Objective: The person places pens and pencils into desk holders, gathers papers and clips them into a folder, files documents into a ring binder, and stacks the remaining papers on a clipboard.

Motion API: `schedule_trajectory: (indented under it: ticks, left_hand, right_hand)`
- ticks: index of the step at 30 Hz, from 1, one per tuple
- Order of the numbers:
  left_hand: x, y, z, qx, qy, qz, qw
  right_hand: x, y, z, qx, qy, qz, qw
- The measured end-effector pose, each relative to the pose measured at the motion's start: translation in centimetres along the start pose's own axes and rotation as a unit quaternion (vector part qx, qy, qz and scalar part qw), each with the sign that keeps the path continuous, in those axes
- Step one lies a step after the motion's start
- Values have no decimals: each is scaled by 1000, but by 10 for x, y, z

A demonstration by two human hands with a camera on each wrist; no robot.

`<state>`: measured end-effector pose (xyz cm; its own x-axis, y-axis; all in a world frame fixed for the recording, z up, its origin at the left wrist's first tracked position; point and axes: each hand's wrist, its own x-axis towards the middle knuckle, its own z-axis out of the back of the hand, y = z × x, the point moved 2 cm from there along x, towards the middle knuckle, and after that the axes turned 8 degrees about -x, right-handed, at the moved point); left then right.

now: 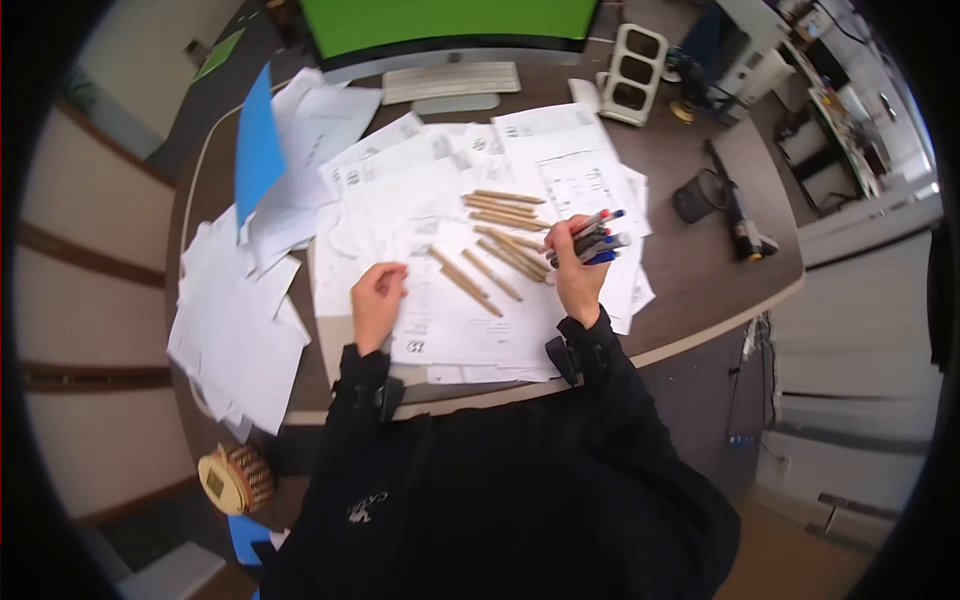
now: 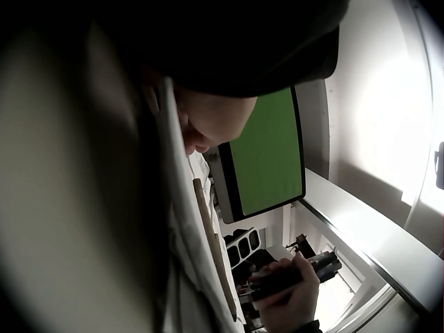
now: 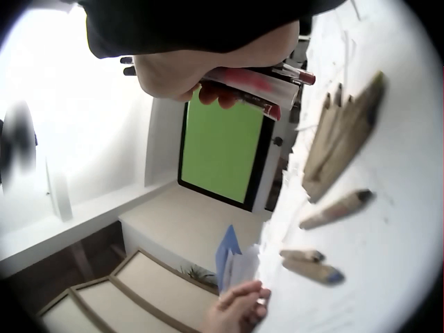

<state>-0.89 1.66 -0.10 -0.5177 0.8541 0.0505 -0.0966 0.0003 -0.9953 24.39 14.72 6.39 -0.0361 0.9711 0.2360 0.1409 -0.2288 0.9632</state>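
Observation:
My right hand (image 1: 580, 285) grips a bundle of several pens (image 1: 598, 240), with red, blue and dark ends, above the right side of the papers (image 1: 480, 350). In the right wrist view the bundled pens (image 3: 257, 87) stick out past the curled fingers. Several wooden pencils (image 1: 503, 208) lie in loose groups on the sheets, some right beside that hand. Two more pencils (image 1: 465, 283) lie slanted nearer my left hand (image 1: 377, 300). That hand is at the left part of the papers, its fingers loosely bent and holding nothing.
A black mesh pen cup (image 1: 697, 197) sits on the desk's right side. Behind the papers are a white keyboard (image 1: 450, 82), a monitor (image 1: 450, 25) and a white three-slot holder (image 1: 634, 75). A blue folder (image 1: 260, 150) and stacked sheets (image 1: 235, 330) cover the left.

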Motion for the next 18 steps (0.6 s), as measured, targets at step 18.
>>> schedule_trajectory:
  ticks: [18]
  left_hand:
    - [0, 1, 2, -18, 7, 7, 1000]
  right_hand:
    - [237, 9, 239, -265, -209, 74, 938]
